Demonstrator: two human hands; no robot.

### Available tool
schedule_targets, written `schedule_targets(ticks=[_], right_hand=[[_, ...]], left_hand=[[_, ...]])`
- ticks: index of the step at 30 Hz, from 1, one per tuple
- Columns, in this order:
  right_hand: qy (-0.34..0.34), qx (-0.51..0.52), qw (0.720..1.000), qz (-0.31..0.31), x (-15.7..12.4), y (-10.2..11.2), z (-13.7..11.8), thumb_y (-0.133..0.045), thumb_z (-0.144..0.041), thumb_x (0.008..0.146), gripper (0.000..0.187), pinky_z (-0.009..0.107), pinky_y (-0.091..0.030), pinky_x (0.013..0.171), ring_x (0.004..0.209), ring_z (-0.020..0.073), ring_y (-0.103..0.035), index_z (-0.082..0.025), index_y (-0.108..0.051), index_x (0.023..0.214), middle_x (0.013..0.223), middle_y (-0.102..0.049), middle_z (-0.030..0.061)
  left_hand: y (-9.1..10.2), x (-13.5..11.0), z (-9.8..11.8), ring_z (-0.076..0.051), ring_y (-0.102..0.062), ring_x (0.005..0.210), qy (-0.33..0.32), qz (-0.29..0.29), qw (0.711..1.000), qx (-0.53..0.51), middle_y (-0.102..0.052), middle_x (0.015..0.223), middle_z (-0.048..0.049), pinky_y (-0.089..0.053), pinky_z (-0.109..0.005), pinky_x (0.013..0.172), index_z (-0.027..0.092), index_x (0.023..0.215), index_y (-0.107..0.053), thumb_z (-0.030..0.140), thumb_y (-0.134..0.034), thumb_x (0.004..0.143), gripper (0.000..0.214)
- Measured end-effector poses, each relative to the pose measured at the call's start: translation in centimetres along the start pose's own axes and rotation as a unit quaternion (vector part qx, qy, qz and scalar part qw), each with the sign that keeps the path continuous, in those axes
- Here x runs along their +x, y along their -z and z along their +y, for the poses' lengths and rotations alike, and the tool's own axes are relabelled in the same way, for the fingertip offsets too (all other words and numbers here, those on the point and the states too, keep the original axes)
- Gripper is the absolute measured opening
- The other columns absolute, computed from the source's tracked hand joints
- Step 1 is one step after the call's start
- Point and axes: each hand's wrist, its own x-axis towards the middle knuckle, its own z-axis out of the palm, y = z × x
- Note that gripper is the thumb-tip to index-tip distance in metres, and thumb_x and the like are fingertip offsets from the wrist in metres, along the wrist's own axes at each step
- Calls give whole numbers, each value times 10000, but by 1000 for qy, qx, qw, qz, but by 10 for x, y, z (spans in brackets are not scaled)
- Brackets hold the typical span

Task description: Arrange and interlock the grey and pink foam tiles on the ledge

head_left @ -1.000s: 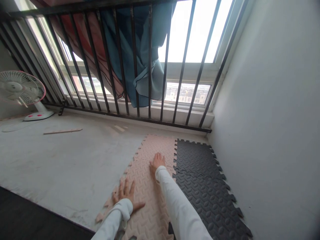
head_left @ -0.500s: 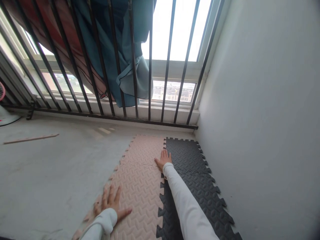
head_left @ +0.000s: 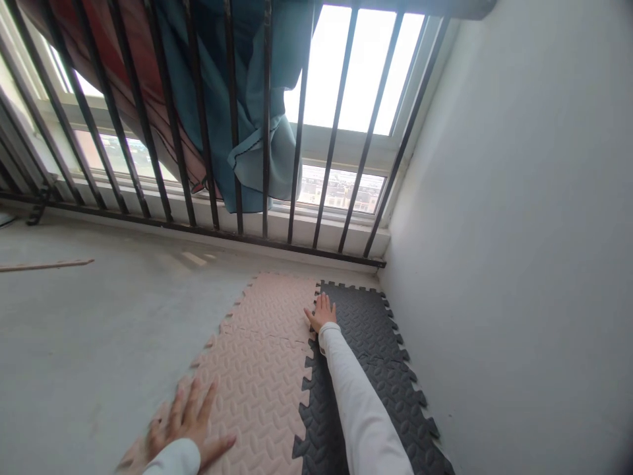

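Pink foam mat tiles [head_left: 267, 376] with toothed edges lie on the floor, side by side with black foam mat tiles [head_left: 361, 316]. My left hand [head_left: 190, 422] rests spread on the outer left part of the nearer pink tile. Across the seam between pink and black lies my right hand [head_left: 322, 313], palm down with fingers apart, near the far tiles. At the far end the two colours meet; closer to me, black teeth show along the pink edge. My right sleeve covers part of the black tiles.
A black metal railing [head_left: 264, 241] stands before the window, with a blue and pink curtain [head_left: 257, 132] hanging behind its bars. The white wall [head_left: 514, 231] rises close along the right. A thin wooden strip [head_left: 47, 266] lies on the grey floor [head_left: 99, 336] at left.
The view has shifted and tilted slightly, so the mats and my left hand appear lower and further left. Both hands remain flat on the mats.
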Motion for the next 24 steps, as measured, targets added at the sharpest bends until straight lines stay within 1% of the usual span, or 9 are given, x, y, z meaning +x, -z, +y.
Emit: schedule_targets(ticks=[4, 7, 11, 16, 20, 24], right_hand=[[-23, -1, 1000, -9, 20, 9, 7, -123, -571, 815, 756, 422, -2, 1066, 1335, 184, 20, -82, -25, 1383, 1461, 40, 59], [-24, -5, 1000, -8, 32, 11, 8, -117, -566, 815, 752, 423, 3, 1066, 1335, 182, 22, -84, -19, 1383, 1461, 40, 55], [-22, -19, 999, -21, 45, 4, 2, -123, -563, 816, 747, 447, -4, 1060, 1334, 188, 22, -88, -28, 1384, 1461, 36, 58], [-11, -44, 999, -11, 60, 1, -11, -102, -548, 826, 732, 439, -13, 1059, 1332, 184, 29, -79, -26, 1382, 1463, 27, 68], [-15, -67, 998, 3, 70, 6, -13, -78, -538, 831, 722, 436, 18, 1058, 1331, 184, 28, -72, -37, 1381, 1464, -4, 87], [-19, -93, 995, 1, 77, 9, -8, -67, -547, 828, 727, 445, 70, 1054, 1331, 184, 28, -74, -46, 1381, 1463, -34, 80]], left_hand=[[3, -2, 1, -265, 21, 1339, 1, -14, 1000, 3, -112, 1470, 11, -34, -521, 1032, 323, 1324, -289, 641, -461, 529, 873], [5, -4, 2, -279, 10, 1337, 5, -18, 1000, -3, -106, 1471, -1, -11, -520, 1036, 311, 1327, -286, 633, -479, 518, 892], [6, -5, 3, -281, 3, 1337, 9, -22, 1000, 8, -103, 1469, 2, 5, -533, 1031, 316, 1325, -279, 616, -502, 504, 901], [5, -6, 5, -274, 22, 1337, 20, -21, 999, 16, -111, 1466, 6, 41, -531, 1029, 319, 1317, -289, 567, -541, 495, 895], [9, -10, 9, -267, 28, 1338, 28, -17, 999, 13, -100, 1466, 9, 12, -552, 1020, 319, 1314, -280, 514, -538, 514, 863], [12, -11, 9, -269, 21, 1338, 29, -24, 999, 13, -100, 1465, 3, 29, -547, 1021, 312, 1312, -281, 509, -538, 519, 856]])
